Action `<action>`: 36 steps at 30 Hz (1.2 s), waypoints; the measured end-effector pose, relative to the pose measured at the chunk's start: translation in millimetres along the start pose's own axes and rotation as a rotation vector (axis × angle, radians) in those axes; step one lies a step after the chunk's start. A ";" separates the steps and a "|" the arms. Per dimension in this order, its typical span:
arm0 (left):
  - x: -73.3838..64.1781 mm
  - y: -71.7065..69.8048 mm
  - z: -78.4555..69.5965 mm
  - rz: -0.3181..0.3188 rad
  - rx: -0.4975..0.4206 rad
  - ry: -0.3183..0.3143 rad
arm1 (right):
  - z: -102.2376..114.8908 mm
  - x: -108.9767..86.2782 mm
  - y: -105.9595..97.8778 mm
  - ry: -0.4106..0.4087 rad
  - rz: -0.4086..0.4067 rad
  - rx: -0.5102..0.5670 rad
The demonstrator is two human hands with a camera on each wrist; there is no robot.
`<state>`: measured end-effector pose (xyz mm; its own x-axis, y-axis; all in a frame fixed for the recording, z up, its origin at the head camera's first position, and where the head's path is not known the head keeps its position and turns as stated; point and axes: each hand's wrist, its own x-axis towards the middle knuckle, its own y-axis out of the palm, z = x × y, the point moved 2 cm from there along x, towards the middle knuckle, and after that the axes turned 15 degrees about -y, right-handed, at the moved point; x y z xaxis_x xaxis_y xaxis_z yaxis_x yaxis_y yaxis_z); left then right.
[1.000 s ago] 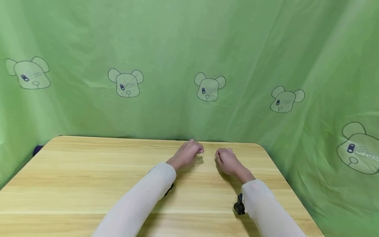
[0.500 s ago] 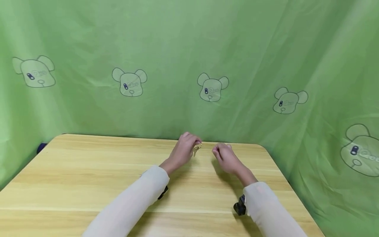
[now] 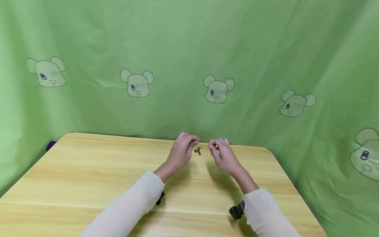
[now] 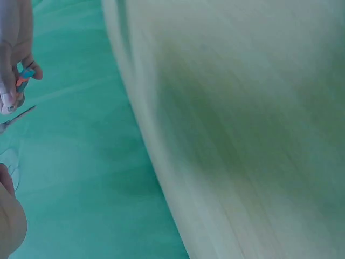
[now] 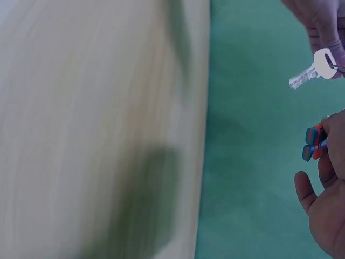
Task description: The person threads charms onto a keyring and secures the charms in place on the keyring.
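My left hand (image 3: 179,153) pinches a key ring above the far part of the table, and a brass-coloured key (image 3: 197,150) hangs from it. In the right wrist view the key (image 5: 323,63) looks pale, with its toothed blade pointing down and left. Close by on the right, my right hand (image 3: 226,158) holds a small object with orange-and-blue ends (image 5: 312,141); fingers and palm cover the rest, so its kind is unclear. A narrow gap separates the two hands. The key and the orange-and-blue object are apart.
Beneath both hands lies a light wooden table (image 3: 88,171) with rounded far corners. A green curtain (image 3: 177,108) printed with bear heads hangs behind it and along its sides. Black wrist cameras (image 3: 237,211) sit under the pale sleeves.
My left hand has risen and moved slightly left, lifting the key ring so the key hangs in plain sight. My right hand has come up, its fingertips now closer to the key.
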<state>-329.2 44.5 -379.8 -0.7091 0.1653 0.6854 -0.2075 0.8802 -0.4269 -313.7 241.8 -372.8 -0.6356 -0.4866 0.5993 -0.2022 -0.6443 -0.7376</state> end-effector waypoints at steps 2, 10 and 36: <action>-1.6 -6.4 -1.4 -0.031 -0.014 0.004 | 7.7 2.8 -0.1 -0.013 -0.028 0.016; -8.9 -32.4 -8.4 -0.113 -0.035 0.050 | 40.1 15.1 -0.5 -0.072 -0.112 0.101; -33.8 -62.1 -11.3 -0.168 -0.089 0.009 | 85.0 33.8 19.7 -0.265 -0.210 0.083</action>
<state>-284.7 -10.7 -369.8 -0.6631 0.0166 0.7484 -0.2620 0.9314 -0.2527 -275.9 162.5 -340.6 -0.3684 -0.4677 0.8035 -0.2396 -0.7873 -0.5681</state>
